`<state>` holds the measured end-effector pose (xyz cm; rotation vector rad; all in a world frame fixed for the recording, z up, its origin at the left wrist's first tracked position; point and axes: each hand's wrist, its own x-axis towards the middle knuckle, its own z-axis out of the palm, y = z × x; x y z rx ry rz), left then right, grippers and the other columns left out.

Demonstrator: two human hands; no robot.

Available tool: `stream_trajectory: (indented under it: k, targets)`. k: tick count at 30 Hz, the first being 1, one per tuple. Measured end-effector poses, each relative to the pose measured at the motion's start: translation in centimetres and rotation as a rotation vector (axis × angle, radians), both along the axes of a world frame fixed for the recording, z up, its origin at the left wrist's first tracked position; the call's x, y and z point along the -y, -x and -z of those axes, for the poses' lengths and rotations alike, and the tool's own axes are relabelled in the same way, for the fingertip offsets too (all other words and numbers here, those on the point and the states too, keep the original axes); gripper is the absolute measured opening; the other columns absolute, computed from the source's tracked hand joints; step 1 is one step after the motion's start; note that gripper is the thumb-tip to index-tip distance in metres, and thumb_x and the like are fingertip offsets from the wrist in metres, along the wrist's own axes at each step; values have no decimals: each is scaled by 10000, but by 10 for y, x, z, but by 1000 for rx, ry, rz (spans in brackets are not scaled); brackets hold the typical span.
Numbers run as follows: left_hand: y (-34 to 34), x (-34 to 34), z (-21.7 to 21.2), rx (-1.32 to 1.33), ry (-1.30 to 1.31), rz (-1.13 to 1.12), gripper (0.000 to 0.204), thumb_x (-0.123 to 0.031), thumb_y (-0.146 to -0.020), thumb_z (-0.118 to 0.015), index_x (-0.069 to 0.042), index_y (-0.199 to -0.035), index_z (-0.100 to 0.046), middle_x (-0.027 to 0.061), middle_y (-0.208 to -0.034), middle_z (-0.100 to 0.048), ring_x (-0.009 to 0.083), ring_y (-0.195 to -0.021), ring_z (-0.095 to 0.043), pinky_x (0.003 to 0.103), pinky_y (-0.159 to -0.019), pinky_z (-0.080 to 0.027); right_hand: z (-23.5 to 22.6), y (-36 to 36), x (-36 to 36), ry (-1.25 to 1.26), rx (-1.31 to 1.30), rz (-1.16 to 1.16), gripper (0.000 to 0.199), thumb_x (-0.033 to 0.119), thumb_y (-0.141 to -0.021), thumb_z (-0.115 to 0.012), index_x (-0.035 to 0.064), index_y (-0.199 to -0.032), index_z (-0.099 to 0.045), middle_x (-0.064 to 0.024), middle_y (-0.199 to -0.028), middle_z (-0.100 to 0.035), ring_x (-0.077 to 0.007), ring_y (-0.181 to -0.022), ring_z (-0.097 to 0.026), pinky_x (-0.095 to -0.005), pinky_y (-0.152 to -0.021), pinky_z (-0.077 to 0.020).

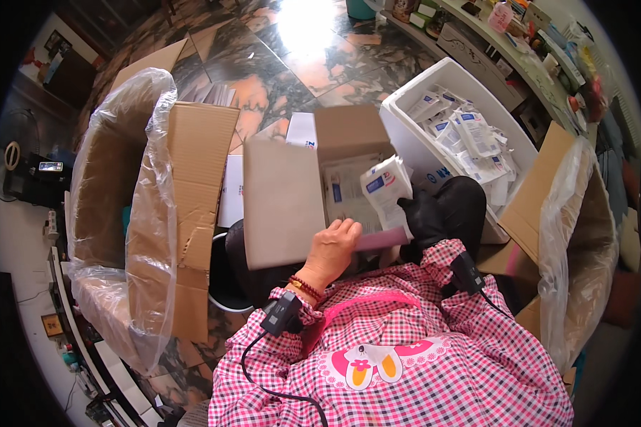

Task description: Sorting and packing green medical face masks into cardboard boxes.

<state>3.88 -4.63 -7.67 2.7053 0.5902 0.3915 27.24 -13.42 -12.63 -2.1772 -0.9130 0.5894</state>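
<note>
A small cardboard box (282, 203) stands open on my lap, its wide left flap folded outward. Inside lie flat white packets (340, 186) with blue print. My right hand (423, 219), in a black glove, is closed on a small stack of white packets (387, 186) at the box's right side, tilted over its opening. Bare and with a beaded bracelet at the wrist, my left hand (332, 249) has its fingers curled over the box's near edge. Its fingertips are partly hidden.
A white foam box (399, 114) heaped with loose packets (477, 135) stands ahead on the right. Tall plastic-lined cartons flank me, one at left (196, 178) and one at right (577, 242). Beyond my lap lies a white box (301, 128) on the marble-patterned floor (253, 60).
</note>
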Motion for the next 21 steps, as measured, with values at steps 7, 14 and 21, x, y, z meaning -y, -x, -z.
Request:
stream_trajectory:
  k: [7,14,21]
  targets:
    - [9,11,-16,-48,-21,28,158,-45,-748,-614,-58,-885,-537,79,-879,-560,275,-868,-590,380,-684,-532,-58,13,-19,-35,13,-204,347,135,-839,-685,-2,-1157,-665,-216,-1023,-698,-335,-937,-682,-389,-837,-508]
    - [27,25,-46,-324,443,31,361,-385,-884,-666,-26,-865,-642,147,-848,-674,352,-822,-656,438,-739,-534,-51,30,-8,-55,117,-309,329,133,-810,-701,58,-1129,-691,-187,-1024,-660,-375,-972,-635,-431,-858,-493]
    - [25,-17,-45,-121,91,-462,324,-285,-857,-729,-67,-1073,-623,138,-1023,-677,302,-962,-678,403,-771,-535,-67,44,-1,-185,265,-408,305,111,-802,-697,86,-1107,-704,-157,-965,-665,-367,-913,-635,-449,-803,-493]
